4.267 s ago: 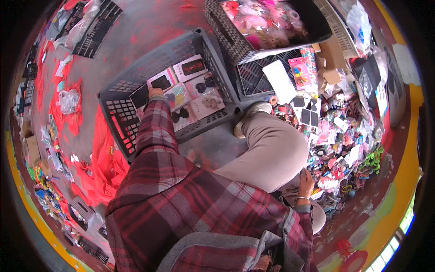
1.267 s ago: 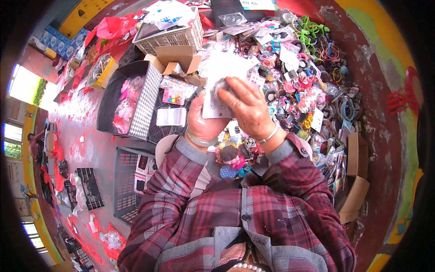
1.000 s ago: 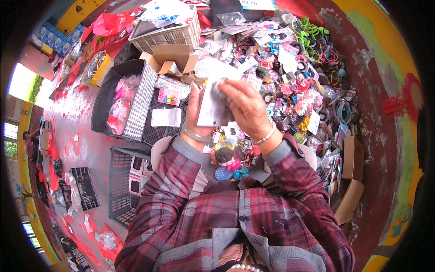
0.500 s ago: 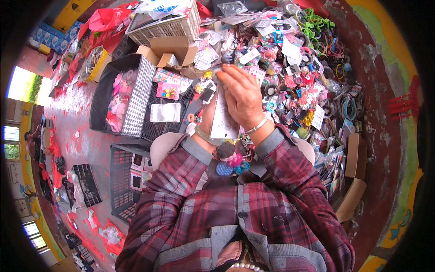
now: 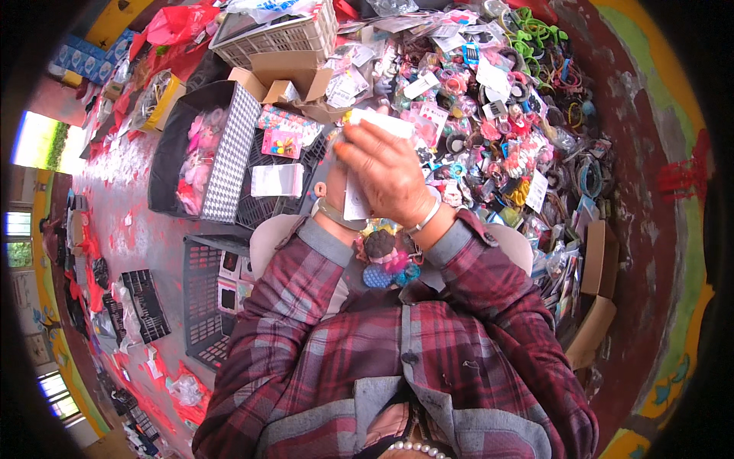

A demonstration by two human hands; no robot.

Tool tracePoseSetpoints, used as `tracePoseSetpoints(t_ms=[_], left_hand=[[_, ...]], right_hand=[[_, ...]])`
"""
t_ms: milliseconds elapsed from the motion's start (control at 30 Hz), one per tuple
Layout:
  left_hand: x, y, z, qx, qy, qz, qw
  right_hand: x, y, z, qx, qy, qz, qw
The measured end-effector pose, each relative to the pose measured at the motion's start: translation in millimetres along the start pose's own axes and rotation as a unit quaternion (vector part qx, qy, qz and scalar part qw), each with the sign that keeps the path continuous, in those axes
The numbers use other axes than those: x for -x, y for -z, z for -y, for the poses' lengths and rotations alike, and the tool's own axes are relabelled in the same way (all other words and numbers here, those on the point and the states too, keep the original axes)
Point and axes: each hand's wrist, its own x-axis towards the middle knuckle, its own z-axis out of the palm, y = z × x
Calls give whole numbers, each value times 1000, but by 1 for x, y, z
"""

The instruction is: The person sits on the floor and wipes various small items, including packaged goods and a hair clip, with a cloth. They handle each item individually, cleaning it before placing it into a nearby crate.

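Observation:
A white card point(image 5: 356, 200) is sandwiched between my two hands in front of my chest; another white piece of it shows past the fingertips. My right hand point(image 5: 391, 170) lies over the card with its fingers together, pressing it against the other hand. Behind it, my left hand point(image 5: 335, 185) supports the card, and most of its fingers are hidden. Just below the hands, several hair ties point(image 5: 382, 249), dark, pink and blue, sit at my lap.
A large heap of packaged hair accessories point(image 5: 489, 115) spreads ahead and right. On the left stand a houndstooth-patterned box point(image 5: 229, 153) with pink flowery items, a dark crate point(image 5: 202, 306) and an opened cardboard box point(image 5: 287, 73). Cardboard flaps point(image 5: 596, 260) edge the heap at right.
The right hand has slid left and down across the card, covering more of it. The card has turned, and a white part now shows beyond the fingers.

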Motion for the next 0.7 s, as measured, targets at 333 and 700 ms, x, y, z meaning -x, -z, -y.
tracePoseSetpoints(t_ms=[333,700], left_hand=[[-7,-11,-10,-182,-67,-23,981],[-6,1,-4,-127,3,-66,990]], right_hand=[[12,-9,-17,16,-101,-57,993],[9,2,-2,80,-57,5,995]])
